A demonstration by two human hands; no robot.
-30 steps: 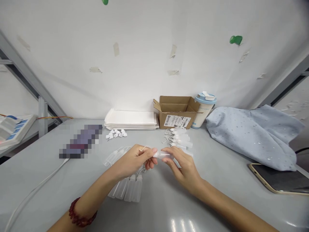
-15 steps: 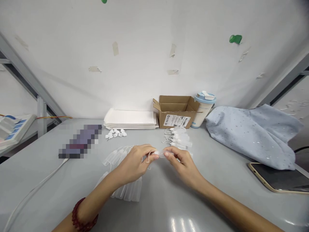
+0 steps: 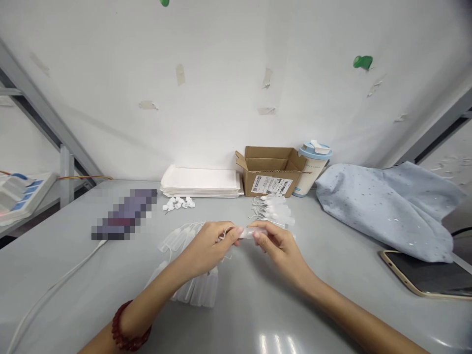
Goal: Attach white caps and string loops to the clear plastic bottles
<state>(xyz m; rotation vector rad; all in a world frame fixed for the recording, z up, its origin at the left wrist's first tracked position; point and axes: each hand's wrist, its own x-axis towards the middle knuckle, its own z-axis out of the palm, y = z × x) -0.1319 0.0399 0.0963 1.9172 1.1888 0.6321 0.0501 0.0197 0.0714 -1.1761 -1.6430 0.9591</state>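
A grey table stands before a white wall. A pale blue cloth lies at 2 o'clock, and a phone at 3 o'clock. Toward 12 o'clock are a cardboard box, a lidded cup just beside it, and a stack of white paper. A pixelated object lies at 10 o'clock. Small white pieces sit just before the paper. Clear plastic bottles lie in groups: a row at 12 o'clock and a bunch under the left hand. Mid-table, the right hand holds a small bottle in a narrow grip between thumb and fingers. The left hand's fingertips pinch its other end, with a thin white cord looped there.
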